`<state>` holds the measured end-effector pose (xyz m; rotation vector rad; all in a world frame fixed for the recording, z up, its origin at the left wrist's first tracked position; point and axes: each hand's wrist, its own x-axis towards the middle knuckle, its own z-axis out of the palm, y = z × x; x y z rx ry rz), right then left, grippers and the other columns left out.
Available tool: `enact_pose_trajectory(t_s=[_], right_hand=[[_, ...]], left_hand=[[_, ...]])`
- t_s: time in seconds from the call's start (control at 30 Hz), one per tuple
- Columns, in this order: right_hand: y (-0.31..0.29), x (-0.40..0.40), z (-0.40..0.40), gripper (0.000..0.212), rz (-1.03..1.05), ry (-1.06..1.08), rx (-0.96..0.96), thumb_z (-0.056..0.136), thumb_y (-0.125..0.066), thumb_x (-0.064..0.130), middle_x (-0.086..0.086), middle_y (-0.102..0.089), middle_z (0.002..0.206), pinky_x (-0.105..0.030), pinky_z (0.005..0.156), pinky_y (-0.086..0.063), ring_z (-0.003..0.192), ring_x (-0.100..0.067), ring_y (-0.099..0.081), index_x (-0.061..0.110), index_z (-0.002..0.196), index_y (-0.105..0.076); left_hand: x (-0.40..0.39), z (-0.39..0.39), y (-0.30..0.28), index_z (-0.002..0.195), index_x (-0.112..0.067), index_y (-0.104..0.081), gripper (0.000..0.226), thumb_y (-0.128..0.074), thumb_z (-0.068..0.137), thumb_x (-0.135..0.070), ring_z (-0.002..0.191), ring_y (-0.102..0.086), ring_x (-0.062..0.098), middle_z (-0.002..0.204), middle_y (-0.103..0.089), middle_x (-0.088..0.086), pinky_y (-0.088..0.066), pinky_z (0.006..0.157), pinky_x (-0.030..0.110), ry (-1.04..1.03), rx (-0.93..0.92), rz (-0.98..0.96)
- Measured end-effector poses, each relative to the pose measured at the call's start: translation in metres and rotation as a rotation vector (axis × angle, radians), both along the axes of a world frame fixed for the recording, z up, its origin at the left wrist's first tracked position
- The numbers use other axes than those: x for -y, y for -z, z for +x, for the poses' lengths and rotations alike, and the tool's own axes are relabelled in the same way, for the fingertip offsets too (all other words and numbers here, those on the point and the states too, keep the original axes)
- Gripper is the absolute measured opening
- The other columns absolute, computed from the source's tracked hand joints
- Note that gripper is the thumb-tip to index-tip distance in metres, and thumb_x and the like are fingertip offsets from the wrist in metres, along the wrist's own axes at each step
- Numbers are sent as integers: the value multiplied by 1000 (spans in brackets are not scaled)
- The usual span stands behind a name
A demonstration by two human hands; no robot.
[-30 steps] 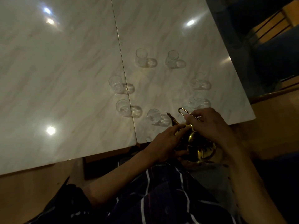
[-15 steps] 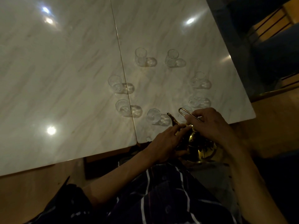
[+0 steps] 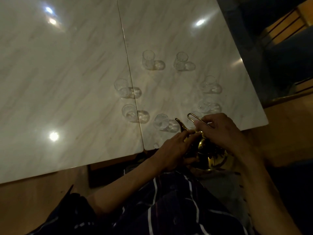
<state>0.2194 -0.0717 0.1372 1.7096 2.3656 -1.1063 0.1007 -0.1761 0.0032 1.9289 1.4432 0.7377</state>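
A shiny gold teapot [image 3: 209, 154] sits low in front of me, just off the near edge of the white marble table [image 3: 67, 82], its curved spout [image 3: 180, 125] pointing up toward the glasses. My right hand [image 3: 220, 131] grips the teapot's thin wire handle [image 3: 194, 118]. My left hand [image 3: 174, 148] holds the pot's left side, its fingertips reaching the lid area at the top. Several small clear glasses stand in a ring on the table, the nearest glass [image 3: 160, 122] right beside the spout.
Further glasses stand at the back [image 3: 148, 60] and at the right [image 3: 209, 83]. A seam [image 3: 130, 77] splits the tabletop in two. Wooden floor and dark furniture [image 3: 288, 48] lie beyond the right table edge. My striped clothing [image 3: 169, 209] fills the bottom.
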Motion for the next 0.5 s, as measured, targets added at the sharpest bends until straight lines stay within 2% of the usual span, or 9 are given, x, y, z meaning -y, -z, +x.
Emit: enact_pose_trajectory(t_s=[0.1,0.23,0.5], right_hand=[[-2,1,-1,29,-5,-3,-4,92,-57,41,8,-68,67,-29,70,-50,72,-6,-65,21,82,-76],[-2,2,-2,29,9,-12,7,91,-57,41,9,-67,64,-27,67,-45,70,-2,-64,22,79,-76],[-3,4,-1,30,20,-26,5,91,-57,42,7,-69,66,-32,72,-52,71,-5,-65,22,78,-75]], left_hand=[[1,-1,0,158,-18,-27,87,-71,89,-46,132,-50,26,156,-37,10,-59,86,41,-5,3,7],[2,-1,-1,158,-18,-27,87,-71,89,-47,131,-50,25,155,-37,9,-59,86,40,-7,4,5],[4,0,-1,158,-18,-27,87,-71,89,-47,129,-51,25,154,-38,8,-59,84,40,-14,7,8]])
